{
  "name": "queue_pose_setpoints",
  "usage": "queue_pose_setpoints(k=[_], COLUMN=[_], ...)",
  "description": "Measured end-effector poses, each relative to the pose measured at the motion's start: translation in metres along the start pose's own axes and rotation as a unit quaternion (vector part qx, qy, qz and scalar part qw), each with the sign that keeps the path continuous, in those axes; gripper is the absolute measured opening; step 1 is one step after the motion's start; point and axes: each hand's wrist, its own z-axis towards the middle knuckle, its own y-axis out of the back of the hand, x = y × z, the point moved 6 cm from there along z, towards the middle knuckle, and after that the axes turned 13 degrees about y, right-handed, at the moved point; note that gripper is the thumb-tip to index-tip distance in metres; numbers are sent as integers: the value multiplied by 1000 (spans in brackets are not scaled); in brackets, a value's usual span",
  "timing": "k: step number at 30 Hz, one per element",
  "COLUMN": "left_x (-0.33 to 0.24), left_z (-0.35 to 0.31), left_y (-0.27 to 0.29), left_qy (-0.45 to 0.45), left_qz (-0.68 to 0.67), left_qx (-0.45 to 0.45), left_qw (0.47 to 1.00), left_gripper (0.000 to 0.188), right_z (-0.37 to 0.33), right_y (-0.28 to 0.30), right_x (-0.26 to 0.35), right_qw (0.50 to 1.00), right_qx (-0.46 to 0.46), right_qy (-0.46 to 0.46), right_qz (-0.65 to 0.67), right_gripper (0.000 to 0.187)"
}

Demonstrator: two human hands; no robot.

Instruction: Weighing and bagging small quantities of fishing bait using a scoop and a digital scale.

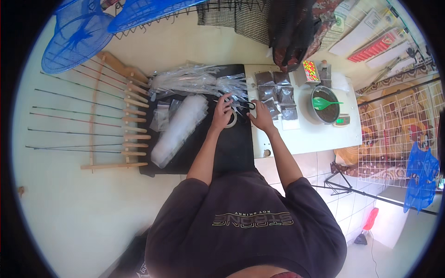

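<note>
Pale wall [60,185]; table [310,141], black left, white right. One bowl [314,114], one green scoop [321,103], one tape roll [234,120]; left hand [223,111] and right hand [263,116], fingers bent, grip indiscernible.

Bright room with pale walls [60,185], a white-tiled floor [340,199] and a surface [320,136], part black, part white. Left, a wooden rod rack [134,136]; right, a white wire grid [389,134].

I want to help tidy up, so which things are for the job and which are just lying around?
Probably for the job:
black-handled scissors, by the right hand
clear plastic strips, by the left hand
white tape roll
filled packets
bowl with green scoop

Probably just around:
blue nets
wooden rod rack
</note>
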Motion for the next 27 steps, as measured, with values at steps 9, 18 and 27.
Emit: queue_pose_setpoints(k=[9,18,27], left_x=[-19,3,30], left_z=[-11,-20,-31], left_y=[-41,-115,-207], left_qy=[-76,-36,-85], left_qz=[152,166,299], left_qx=[-44,-53,-17], left_qw=[984,984,950], left_gripper=[45,43,45], right_z=[-33,-85,-143], right_y=[28,67,104], right_x=[-21,-62,-124], right_qw=[997,996,998], right_qx=[-71,-78,5], right_qy=[26,23,35], right_qz=[-27,26,-49], right_gripper=[49,45,50])
